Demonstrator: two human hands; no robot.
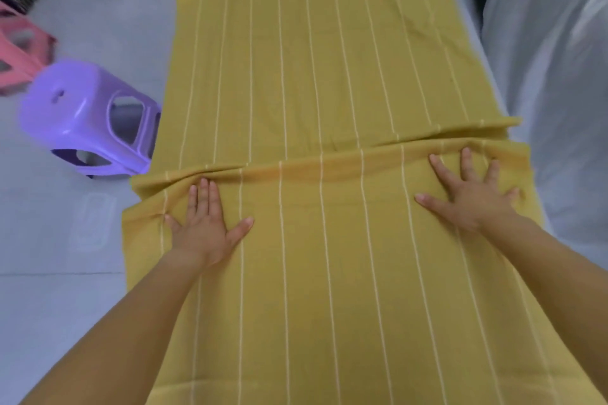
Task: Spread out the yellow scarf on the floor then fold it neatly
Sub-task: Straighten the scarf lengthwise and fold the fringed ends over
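Yellow scarf (pixel 312 76) is lying lengthwise down the frame centre on the floor (pixel 82 240), with a cross fold at mid-frame. Left hand (pixel 205 223) is pressing flat, fingers together, thumb out. Right hand (pixel 470 194) is pressing flat, fingers spread. Purple stool (pixel 82 115) is sitting at left.

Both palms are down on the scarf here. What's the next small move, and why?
Probably slide both palms forward to flatten the bunched ridge across the yellow scarf. The left hand and right hand lie flat just behind it, and the cloth there is puckered and slanted.
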